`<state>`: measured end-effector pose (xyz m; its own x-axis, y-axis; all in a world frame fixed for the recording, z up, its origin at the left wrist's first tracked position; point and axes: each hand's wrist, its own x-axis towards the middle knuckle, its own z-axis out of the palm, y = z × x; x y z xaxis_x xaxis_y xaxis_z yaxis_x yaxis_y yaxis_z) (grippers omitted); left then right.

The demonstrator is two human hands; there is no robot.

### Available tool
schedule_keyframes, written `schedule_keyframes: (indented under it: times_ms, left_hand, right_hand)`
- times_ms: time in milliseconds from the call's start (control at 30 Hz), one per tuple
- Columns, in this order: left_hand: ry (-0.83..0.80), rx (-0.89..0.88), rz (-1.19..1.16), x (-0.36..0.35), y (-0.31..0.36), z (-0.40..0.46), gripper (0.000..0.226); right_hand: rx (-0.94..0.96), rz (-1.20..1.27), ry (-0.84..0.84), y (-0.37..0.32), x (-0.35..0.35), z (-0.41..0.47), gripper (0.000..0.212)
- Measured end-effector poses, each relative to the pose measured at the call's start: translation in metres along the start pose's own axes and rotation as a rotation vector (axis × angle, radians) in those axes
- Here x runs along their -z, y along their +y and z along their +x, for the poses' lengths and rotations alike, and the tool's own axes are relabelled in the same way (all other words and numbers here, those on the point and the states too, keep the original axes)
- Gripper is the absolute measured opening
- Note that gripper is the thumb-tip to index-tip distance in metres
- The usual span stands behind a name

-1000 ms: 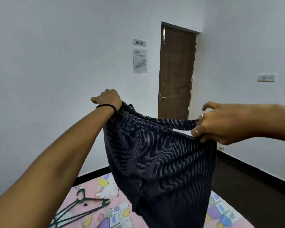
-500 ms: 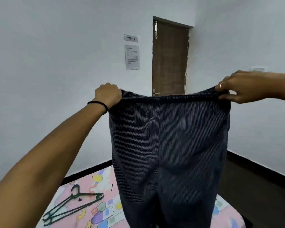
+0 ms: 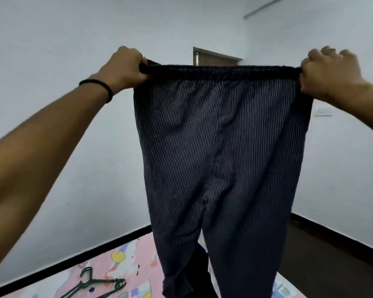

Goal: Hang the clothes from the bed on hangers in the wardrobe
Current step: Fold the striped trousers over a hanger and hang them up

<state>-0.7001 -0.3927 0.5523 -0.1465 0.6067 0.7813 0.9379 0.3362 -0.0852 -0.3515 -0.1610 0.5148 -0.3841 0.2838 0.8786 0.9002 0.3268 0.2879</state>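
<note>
The left hand [image 3: 125, 67] and right hand [image 3: 329, 74], raised well apart, each grip one end of the waistband of dark striped trousers [image 3: 220, 151] stretched flat between them. Far below the left hand, green hangers [image 3: 95, 286] lie on a pink bed [image 3: 138, 254].

The trousers [image 3: 220, 151] are dark navy with fine pale pinstripes running their length, and the waistband [image 3: 222, 70] reads almost black. A black band [image 3: 99, 88] circles the left wrist. The bed [image 3: 138, 257] wears a pink sheet printed with yellow, purple and white shapes. The hangers [image 3: 95, 284] on it are dark green. The walls [image 3: 52, 50] are white, the skirting [image 3: 95, 252] black, the door [image 3: 215, 59] brown.
</note>
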Motion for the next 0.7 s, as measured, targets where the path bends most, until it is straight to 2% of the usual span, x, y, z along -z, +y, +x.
schedule_keyframes:
  times_ms: [33, 133, 267, 367, 433, 500, 633, 667, 700]
  left_hand:
    - [0.08, -0.014, -0.015, 0.005, 0.002, 0.005, 0.022]
    - [0.205, 0.042, -0.153, 0.015, 0.007, 0.008, 0.03]
    - [0.163, 0.069, -0.298, 0.014, 0.012, 0.007, 0.025]
    - [0.13, 0.046, -0.476, 0.007, 0.014, 0.003, 0.027]
    - [0.026, 0.053, -0.663, 0.001, 0.014, -0.002, 0.035]
    - [-0.172, 0.093, -0.849, -0.002, 0.014, -0.01, 0.043]
    - [-0.591, 0.14, -0.768, -0.001, 0.005, -0.024, 0.021]
    - [-0.648, 0.142, -0.755, 0.0, 0.001, -0.026, 0.028]
    - [-0.677, 0.147, -0.75, -0.001, -0.003, -0.029, 0.047]
  right_hand:
    - [-0.034, 0.023, -0.023, -0.001, 0.005, 0.005, 0.032]
    - [-0.183, 0.168, -0.082, -0.002, 0.013, 0.017, 0.039]
    - [-0.38, 0.419, -0.1, -0.004, 0.018, 0.024, 0.042]
    - [-0.46, 0.582, -0.064, -0.001, 0.014, 0.019, 0.029]
    - [-0.541, 0.722, -0.077, 0.002, 0.009, 0.011, 0.016]
    - [-0.624, 0.874, -0.119, 0.008, 0.001, 0.003, 0.01]
    - [-0.655, 1.256, -0.202, 0.019, -0.007, -0.013, 0.02]
    - [-0.639, 1.315, -0.218, 0.02, -0.007, -0.017, 0.025]
    - [-0.612, 1.349, -0.238, 0.02, -0.006, -0.022, 0.029]
